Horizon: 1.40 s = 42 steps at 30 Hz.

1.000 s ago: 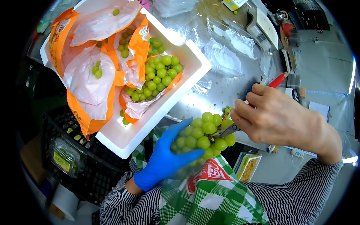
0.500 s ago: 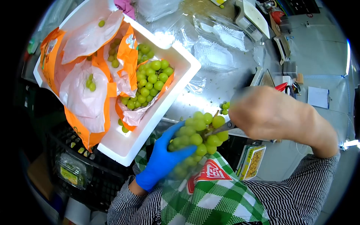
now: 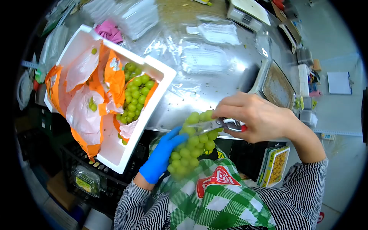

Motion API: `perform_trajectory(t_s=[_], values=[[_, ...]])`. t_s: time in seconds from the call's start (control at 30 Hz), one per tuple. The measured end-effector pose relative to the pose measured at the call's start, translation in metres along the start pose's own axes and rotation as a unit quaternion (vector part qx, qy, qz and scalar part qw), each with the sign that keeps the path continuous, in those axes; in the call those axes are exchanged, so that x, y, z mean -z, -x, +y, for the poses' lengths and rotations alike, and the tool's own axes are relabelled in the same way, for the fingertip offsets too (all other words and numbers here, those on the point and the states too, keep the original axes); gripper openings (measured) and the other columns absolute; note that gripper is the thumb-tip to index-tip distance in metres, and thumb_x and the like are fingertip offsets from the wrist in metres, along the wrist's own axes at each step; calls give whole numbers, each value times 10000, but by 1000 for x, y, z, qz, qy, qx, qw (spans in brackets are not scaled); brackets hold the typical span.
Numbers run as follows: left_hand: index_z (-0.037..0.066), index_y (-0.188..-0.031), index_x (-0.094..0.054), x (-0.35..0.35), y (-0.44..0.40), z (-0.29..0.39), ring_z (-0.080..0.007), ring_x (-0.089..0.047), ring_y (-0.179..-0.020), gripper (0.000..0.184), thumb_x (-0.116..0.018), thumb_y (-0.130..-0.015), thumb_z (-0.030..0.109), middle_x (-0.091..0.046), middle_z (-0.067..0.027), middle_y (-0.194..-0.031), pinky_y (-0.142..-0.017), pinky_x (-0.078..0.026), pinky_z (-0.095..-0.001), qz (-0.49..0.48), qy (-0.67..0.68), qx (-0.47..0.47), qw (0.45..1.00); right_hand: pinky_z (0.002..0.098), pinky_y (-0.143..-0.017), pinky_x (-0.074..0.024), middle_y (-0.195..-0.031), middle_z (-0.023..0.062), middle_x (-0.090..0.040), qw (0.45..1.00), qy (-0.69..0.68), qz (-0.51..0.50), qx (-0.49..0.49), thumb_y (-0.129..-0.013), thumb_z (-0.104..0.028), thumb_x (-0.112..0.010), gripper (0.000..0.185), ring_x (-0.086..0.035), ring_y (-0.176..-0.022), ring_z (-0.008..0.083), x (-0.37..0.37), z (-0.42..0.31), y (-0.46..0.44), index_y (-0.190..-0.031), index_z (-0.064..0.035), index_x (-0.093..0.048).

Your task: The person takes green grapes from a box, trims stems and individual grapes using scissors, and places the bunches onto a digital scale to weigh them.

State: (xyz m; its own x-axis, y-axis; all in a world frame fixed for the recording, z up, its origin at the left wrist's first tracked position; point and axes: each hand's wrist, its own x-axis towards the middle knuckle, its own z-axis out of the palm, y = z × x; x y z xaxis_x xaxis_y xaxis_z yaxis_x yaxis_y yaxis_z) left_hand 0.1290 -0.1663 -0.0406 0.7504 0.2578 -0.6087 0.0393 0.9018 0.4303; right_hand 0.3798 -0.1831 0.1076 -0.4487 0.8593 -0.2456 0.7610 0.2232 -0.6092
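Observation:
My left hand (image 3: 159, 157), in a blue glove, is closed around a bunch of green grapes (image 3: 188, 153) in front of my apron. The bunch hangs downward, and its lower end is slightly blurred. Bare and closed, my right hand (image 3: 253, 117) grips a pair of scissors (image 3: 209, 126) by the handles. The metal blades lie across the upper part of the bunch, pointing toward the gloved fingers. Whether the tips touch a stem cannot be made out.
On the left, a white foam box (image 3: 161, 74) holds more grapes (image 3: 134, 97) in orange-and-white wrapping (image 3: 86, 119). Plastic packaging (image 3: 203, 57) and a scale (image 3: 249, 15) occupy the metal table's far side. A black crate (image 3: 111, 188) stands below the box.
The camera view has shifted, and the foam box now appears further left. My right hand has turned, bringing the scissors across the bunch with the blades in plain sight. My left hand keeps its hold.

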Motion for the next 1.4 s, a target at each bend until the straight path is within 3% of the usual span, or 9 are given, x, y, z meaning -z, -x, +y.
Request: perform_trajectory(t_s=[0.2, 0.33, 0.47, 0.77, 0.9, 0.97, 1.03, 1.2, 1.4], values=[[38, -1366, -494, -61, -36, -9, -167, -594, -1125, 492, -550, -952, 298, -585, -91, -1284, -950, -488, -286, -5, 29, 96, 995, 428, -845, -504, -1064, 163, -648, 990, -107, 49, -82, -764, -94, -700, 381, -627, -917, 336, 13, 36, 76, -1114, 13, -595], [10, -1319, -524, -104, -62, -13, -160, -638, -1041, 443, -520, -987, 303, -625, -98, -1226, -906, -524, -279, -16, -11, 122, 992, 409, -874, -492, -1018, 157, -661, 998, 9, 53, 25, -737, -75, -684, 363, -573, -1069, 320, 9, 65, 99, -1085, -1, -615], [27, -1331, -506, -128, -95, -24, -201, -639, -1074, 443, -524, -991, 312, -605, -119, -1267, -924, -533, -329, -54, -60, 114, 990, 419, -871, -489, -1013, 157, -652, 994, -2, -102, -49, -771, -112, -706, 322, -594, -973, 338, 11, 93, 117, -1061, -6, -616], [34, -1254, -573, -135, -102, -37, -181, -662, -968, 438, -605, -938, 336, -658, -102, -1151, -860, -541, -296, -64, 8, 176, 982, 411, -718, -489, -866, 191, -656, 986, -86, -109, -93, -885, -249, -570, 282, -634, -814, 313, 17, 108, 132, -1017, -5, -617], [44, -1224, -591, -109, -90, -36, -179, -662, -952, 424, -605, -928, 348, -660, -92, -1131, -850, -540, -295, -61, -29, 176, 982, 343, -725, -479, -865, 110, -656, 988, -141, 45, -38, -939, -308, -546, 322, -594, -775, 188, 37, 117, 107, -1068, -20, -609], [47, -1211, -596, -104, -71, -27, -175, -659, -951, 421, -603, -924, 354, -661, -87, -1117, -847, -538, -291, -44, -30, 181, 982, 358, -767, -489, -895, 141, -666, 979, -55, 75, -179, -931, -326, -566, 366, -620, -837, 220, 56, 90, 75, -1106, -6, -601], [45, -1272, -572, -87, -66, -26, -186, -653, -1021, 457, -581, -941, 360, -652, -102, -1181, -887, -539, -322, -51, -15, 171, 984, 418, -793, -503, -799, 220, -632, 971, -3, 206, -124, -896, -323, -571, 357, -637, -801, 343, 47, 72, 28, -1022, 6, -624], [26, -1345, -501, -76, -40, -2, -175, -614, -1088, 523, -584, -932, 337, -606, -101, -1246, -945, -495, -297, -71, -76, 45, 994, 447, -793, -502, -880, 202, -632, 912, 68, 375, 152, -888, -262, -619, 345, -635, -821, 370, 36, 24, -43, -1085, 21, -609], [-5, -1377, -458, -44, -13, 15, -169, -585, -1125, 566, -623, -920, 285, -575, -108, -1273, -970, -469, -294, -8, -113, -74, 991, 405, -675, -508, -830, 130, -601, 969, 216, 115, 35, -708, -118, -703, 421, -622, -760, 323, 29, 22, 31, -1092, 6, -585]])
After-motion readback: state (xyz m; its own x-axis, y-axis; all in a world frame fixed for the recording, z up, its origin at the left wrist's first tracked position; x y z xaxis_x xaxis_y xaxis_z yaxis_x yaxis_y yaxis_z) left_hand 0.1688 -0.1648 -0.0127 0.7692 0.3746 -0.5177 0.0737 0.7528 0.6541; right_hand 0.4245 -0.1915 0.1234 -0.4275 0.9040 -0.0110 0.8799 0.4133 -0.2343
